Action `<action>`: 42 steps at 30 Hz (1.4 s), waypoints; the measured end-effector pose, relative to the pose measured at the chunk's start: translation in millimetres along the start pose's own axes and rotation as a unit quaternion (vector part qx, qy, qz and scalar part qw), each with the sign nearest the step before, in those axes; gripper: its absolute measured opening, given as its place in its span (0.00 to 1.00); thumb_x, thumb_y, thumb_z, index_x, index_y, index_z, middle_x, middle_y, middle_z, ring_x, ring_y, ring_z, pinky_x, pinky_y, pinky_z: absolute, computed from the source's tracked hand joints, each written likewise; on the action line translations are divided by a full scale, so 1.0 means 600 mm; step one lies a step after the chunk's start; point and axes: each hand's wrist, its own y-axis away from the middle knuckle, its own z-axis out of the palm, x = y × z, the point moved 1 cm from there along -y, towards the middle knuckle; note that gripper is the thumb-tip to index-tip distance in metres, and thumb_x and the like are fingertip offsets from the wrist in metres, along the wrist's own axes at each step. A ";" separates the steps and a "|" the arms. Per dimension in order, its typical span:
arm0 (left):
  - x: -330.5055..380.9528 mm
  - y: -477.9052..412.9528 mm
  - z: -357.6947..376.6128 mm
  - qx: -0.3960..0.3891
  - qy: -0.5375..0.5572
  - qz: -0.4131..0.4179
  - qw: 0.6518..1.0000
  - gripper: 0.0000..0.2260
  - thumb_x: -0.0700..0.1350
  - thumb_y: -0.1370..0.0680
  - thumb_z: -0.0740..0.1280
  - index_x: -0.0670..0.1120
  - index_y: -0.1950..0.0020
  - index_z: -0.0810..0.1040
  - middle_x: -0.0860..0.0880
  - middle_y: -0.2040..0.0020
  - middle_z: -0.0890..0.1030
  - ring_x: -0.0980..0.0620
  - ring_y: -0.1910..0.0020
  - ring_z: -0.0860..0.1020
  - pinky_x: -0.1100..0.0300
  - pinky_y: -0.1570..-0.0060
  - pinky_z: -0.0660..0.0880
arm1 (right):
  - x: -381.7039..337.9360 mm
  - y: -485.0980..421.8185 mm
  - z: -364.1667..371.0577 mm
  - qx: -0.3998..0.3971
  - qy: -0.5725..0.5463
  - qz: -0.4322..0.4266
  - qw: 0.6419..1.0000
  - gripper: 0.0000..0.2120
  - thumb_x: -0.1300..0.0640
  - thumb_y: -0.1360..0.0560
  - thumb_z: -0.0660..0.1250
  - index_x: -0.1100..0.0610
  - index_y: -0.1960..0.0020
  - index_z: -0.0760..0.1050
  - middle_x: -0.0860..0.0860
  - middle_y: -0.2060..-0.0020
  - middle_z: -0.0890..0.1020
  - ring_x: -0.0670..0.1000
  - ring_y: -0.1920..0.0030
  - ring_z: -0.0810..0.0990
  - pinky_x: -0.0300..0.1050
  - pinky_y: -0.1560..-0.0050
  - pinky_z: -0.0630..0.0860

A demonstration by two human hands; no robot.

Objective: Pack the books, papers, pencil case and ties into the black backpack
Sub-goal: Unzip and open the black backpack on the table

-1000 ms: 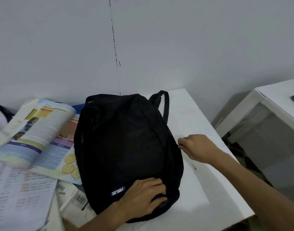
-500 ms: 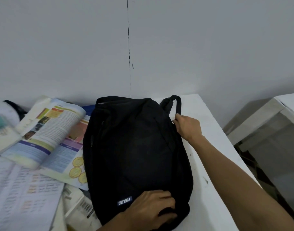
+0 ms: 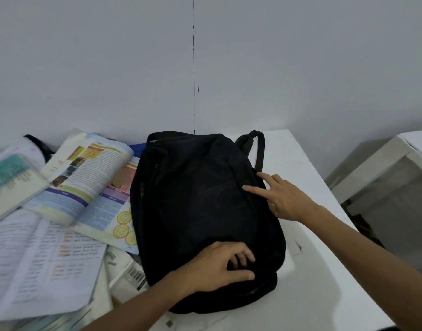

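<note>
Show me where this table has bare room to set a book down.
Bare white tabletop lies right of the black fabric backpack, out to the edge; the right forearm crosses above it. Left of the backpack, open books and printed papers overlap: crowded.

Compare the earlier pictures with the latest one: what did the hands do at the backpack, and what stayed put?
The right hand slid along the right edge of the black backpack toward its strap, released its pinch and now lays straight fingers on the fabric. The left hand keeps gripping the bag's near end; the open books lie unmoved.
</note>
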 end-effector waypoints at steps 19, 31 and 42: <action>-0.171 0.132 -0.244 0.058 -0.553 -0.002 0.831 0.32 0.43 0.37 0.78 0.58 0.35 0.74 0.49 0.36 0.77 0.48 0.41 0.77 0.54 0.48 0.79 | -0.011 -0.005 0.016 0.046 0.081 -0.030 0.995 0.37 0.65 0.39 0.80 0.55 0.31 0.76 0.61 0.29 0.73 0.66 0.35 0.76 0.54 0.55 0.81; -0.182 0.108 -0.274 0.140 -0.452 0.054 0.879 0.16 0.57 0.18 0.51 0.56 0.45 0.77 0.55 0.45 0.81 0.56 0.56 0.81 0.61 0.56 0.78 | 0.026 -0.077 -0.025 -0.006 -0.204 0.033 0.978 0.12 0.61 0.25 0.67 0.51 0.44 0.81 0.48 0.45 0.83 0.55 0.40 0.78 0.52 0.43 0.76; -0.198 0.043 -0.336 0.405 0.122 -0.246 0.872 0.10 0.47 0.16 0.56 0.44 0.49 0.74 0.44 0.58 0.78 0.47 0.61 0.77 0.54 0.62 0.76 | 0.031 -0.198 -0.045 0.086 -0.543 0.305 0.777 0.27 0.41 0.24 0.67 0.68 0.54 0.74 0.59 0.67 0.73 0.55 0.66 0.74 0.48 0.62 0.73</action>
